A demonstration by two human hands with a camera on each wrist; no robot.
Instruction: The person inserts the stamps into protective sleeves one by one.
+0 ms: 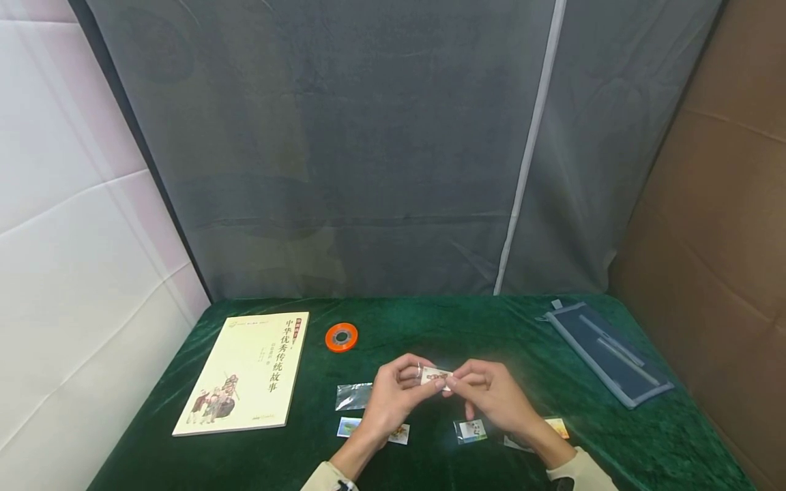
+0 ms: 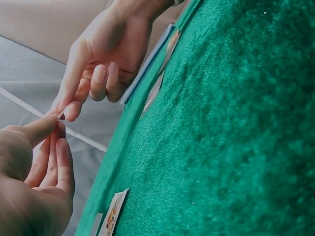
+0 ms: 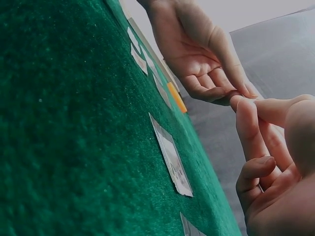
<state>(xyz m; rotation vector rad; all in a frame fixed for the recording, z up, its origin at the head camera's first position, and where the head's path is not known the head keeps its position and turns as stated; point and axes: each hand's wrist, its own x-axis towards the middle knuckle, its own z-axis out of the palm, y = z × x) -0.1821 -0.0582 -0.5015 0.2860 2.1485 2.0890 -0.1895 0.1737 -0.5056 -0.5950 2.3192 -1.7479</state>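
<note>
Between both hands, above the table, is a small white stamp-like picture card [image 1: 434,375], with clear plastic showing at its left end. My left hand [image 1: 393,397] pinches it between thumb and fingers from the left. From the right, my right hand [image 1: 496,397] pinches its near right corner with thumb and forefinger. In both wrist views the fingertips meet and mostly hide the card. Below the hands, a similar card in a clear sleeve [image 1: 471,431] lies on the green cloth. A clear plastic sleeve [image 1: 353,397] lies beside the left hand.
More small picture cards, a blue one [image 1: 348,427], a pale one [image 1: 401,434] and an orange one [image 1: 557,427], lie partly under the forearms. A cream book [image 1: 252,375] lies left, an orange ring-shaped disc [image 1: 341,337] behind the hands, a blue zip pouch [image 1: 608,351] right.
</note>
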